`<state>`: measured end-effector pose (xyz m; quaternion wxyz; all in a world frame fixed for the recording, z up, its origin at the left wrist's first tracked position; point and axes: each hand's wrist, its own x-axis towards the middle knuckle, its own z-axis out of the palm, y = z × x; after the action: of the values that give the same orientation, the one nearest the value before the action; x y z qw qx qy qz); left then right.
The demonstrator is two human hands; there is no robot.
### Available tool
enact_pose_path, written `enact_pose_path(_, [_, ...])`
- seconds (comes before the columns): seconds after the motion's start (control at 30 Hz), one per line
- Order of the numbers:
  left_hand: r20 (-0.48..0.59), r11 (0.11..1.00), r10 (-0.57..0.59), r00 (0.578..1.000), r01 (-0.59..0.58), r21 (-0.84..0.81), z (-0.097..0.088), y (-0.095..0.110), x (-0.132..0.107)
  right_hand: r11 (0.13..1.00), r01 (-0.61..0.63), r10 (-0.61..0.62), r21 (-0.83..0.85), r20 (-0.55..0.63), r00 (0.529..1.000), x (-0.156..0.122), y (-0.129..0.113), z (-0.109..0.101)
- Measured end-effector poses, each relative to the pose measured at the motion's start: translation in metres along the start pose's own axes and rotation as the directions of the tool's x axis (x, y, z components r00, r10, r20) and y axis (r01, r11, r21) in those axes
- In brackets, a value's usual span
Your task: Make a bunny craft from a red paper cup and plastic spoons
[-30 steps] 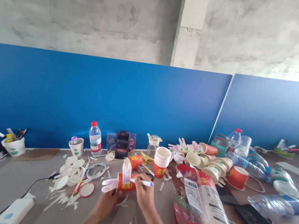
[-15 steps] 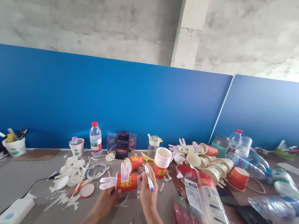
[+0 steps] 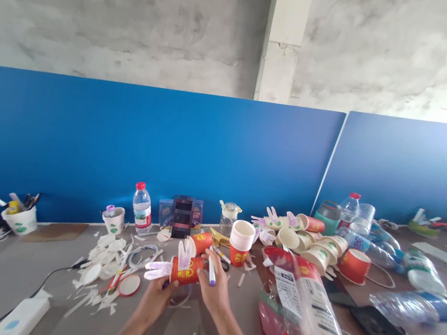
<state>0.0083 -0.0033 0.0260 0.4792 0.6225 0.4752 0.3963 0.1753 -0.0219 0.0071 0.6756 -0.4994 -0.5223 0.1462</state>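
Observation:
My left hand point(image 3: 156, 298) is closed around the lower side of a red paper cup point(image 3: 190, 270) with yellow print, which lies on its side above the table. Two white-and-purple paper ears point(image 3: 158, 270) stick out from the cup's left end. A small dark object at the left fingers is too small to name. My right hand point(image 3: 216, 291) grips a white marker point(image 3: 211, 270) with a purple end, and its fingers touch the cup's right end. Another red cup point(image 3: 200, 242) lies just behind. A stack of paper cups point(image 3: 241, 241) stands to the right.
White paper scraps and lids point(image 3: 105, 259) lie to the left, near a water bottle point(image 3: 141, 210). A power strip point(image 3: 24, 317) sits front left. A red-and-clear plastic bag of cups point(image 3: 310, 317) lies on the right, with several cups and plastic bottles point(image 3: 417, 306) beyond. A blue partition point(image 3: 146, 144) closes the back.
My right hand has moved left and in against the cup's right end, the marker turning more upright. The cup and my left hand have shifted slightly left.

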Motion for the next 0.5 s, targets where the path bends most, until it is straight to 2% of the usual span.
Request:
enact_pose_path(0.13, [-0.089, 0.998, 0.067, 0.994, -0.065, 0.021, -0.004, -0.003, 0.004, 1.0, 0.019, -0.019, 0.0, -0.023, 1.0, -0.002, -0.003, -0.001])
enact_pose_path(0.4, [-0.231, 0.994, 0.095, 0.968, -0.082, 0.067, -0.015, -0.004, 0.01, 0.993, 0.116, -0.116, -0.005, 0.009, 0.993, -0.007, -0.01, 0.005])
enact_pose_path(0.5, [-0.294, 0.993, 0.103, 0.95, -0.08, 0.09, -0.024, -0.003, 0.012, 0.995, 0.101, -0.101, -0.005, -0.03, 0.994, -0.006, -0.008, 0.006])
